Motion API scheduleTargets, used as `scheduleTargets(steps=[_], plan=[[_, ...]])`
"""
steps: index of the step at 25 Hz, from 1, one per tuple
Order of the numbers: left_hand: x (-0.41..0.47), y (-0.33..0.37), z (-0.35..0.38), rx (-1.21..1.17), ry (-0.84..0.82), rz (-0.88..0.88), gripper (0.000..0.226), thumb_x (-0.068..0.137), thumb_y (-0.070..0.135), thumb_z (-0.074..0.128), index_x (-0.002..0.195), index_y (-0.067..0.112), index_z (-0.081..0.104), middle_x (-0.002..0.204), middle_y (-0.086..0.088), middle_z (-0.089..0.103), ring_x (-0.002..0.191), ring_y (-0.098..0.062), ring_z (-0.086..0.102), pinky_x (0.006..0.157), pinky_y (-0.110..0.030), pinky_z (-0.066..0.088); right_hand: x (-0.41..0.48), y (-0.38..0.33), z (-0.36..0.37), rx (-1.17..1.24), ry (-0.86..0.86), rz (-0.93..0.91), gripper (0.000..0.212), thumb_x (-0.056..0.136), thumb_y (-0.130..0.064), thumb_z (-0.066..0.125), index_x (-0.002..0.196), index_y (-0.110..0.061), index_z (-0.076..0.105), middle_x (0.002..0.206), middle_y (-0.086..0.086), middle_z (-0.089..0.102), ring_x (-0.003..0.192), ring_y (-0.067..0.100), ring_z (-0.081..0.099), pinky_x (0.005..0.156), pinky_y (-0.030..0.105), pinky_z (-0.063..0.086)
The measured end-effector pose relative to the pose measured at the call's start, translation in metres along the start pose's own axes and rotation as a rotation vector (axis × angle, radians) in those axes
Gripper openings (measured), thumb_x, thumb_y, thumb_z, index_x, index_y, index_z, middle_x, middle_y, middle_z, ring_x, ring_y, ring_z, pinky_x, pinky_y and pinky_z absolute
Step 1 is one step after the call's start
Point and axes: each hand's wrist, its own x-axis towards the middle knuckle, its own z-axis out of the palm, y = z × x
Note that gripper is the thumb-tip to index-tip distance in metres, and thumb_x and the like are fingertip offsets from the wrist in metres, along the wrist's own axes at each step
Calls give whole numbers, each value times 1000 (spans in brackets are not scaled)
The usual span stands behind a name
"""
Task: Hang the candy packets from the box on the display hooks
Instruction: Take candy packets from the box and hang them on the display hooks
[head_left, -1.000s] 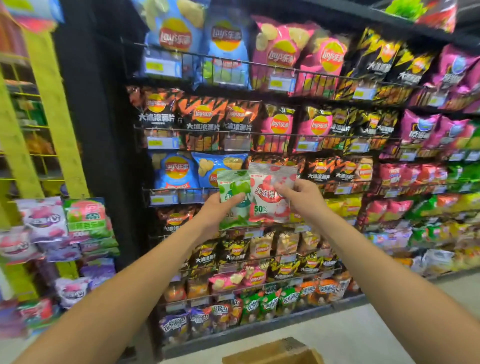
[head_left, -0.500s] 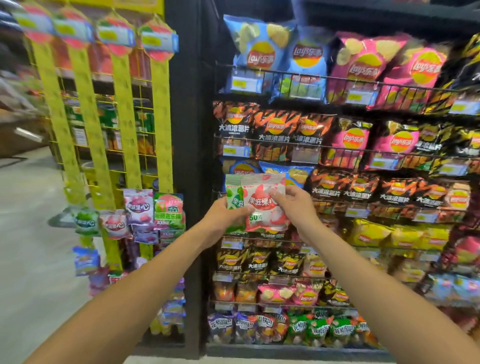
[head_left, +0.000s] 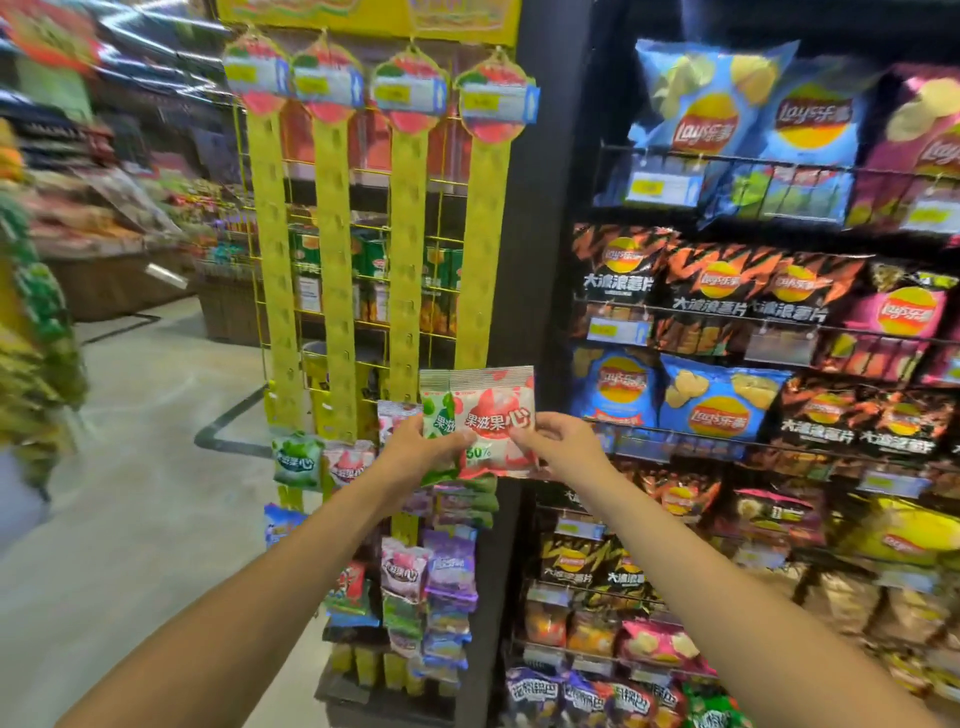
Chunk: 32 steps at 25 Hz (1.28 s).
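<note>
I hold two glossy, flat candy packets before the yellow perforated display strips (head_left: 479, 249). My left hand (head_left: 415, 448) curls round the green packet (head_left: 435, 410) and the lower left corner of the red-and-white packet (head_left: 494, 423) overlapping it. My right hand (head_left: 567, 448) pinches that packet's right edge. Crinkled hanging packets (head_left: 451, 564) crowd the strips' lower hooks, and puffy chip bags (head_left: 724, 402) fill the wire shelves at right.

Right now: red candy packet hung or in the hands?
In the hands, not hung: left hand and right hand pinch the red candy packet, held in front of the yellow hook strip.
</note>
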Motion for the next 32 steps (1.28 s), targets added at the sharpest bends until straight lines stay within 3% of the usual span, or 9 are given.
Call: scheduleTargets(steps=[4,6,12,17,21,23,27,30,32], plan=[[13,-20,-70,-47,-11,-50,46,81,33,88,115,20,59,112,-2,76,104,-21,74,91,-39,58,33,9,63,-24,-22,23,20,93,-25,77,108,-13,76,98,8,80,94,27,77,77,39,59],[17,-30,-104,-34,11,-84,96,64,50,97,138,14,47,133,-8,67,117,-27,69,103,-52,54,46,12,95,-40,-46,32,18,94,-26,76,106,-13,77,91,1,80,89,19,76,76,32,57],[43,-54,-169,-92,41,-135,120,53,57,100,146,8,41,132,-15,68,114,-32,72,104,-54,54,76,20,154,-74,-64,63,11,98,-22,70,88,-20,74,68,-13,71,69,4,67,62,18,51],[52,-72,-201,-137,114,-145,30,95,19,74,121,10,64,107,-9,80,96,-25,78,81,-40,62,94,36,182,-111,-43,102,12,97,-24,72,85,-23,72,76,-2,74,72,12,66,65,25,50],[47,-104,-254,-139,247,-128,31,95,21,75,120,5,68,111,-14,79,105,-35,75,99,-57,57,100,67,210,-148,-69,168,19,98,-20,71,79,-21,68,68,-7,69,58,6,59,58,21,43],[42,-118,-281,-123,315,-142,28,96,19,74,118,5,69,109,-13,79,104,-37,75,97,-58,57,102,89,226,-193,-90,200,17,97,-19,71,82,-13,72,68,0,72,61,16,65,59,26,46],[34,-136,-314,-109,383,-155,22,98,16,71,117,6,69,106,-12,80,100,-36,77,89,-50,62,108,123,255,-208,-64,273,17,95,-23,74,92,-5,74,85,14,77,82,34,74,73,42,57],[34,-142,-331,-99,398,-153,20,99,15,69,116,4,69,104,-12,80,96,-33,78,81,-44,63,119,124,271,-249,-17,267,28,95,-26,73,80,-5,64,64,10,65,61,27,59,64,34,42],[35,-144,-338,-83,406,-149,15,99,12,68,111,3,71,98,-10,81,85,-26,79,66,-32,62,127,117,280,-265,36,233,27,96,-27,71,86,-4,62,66,8,61,59,22,53,60,33,39]])
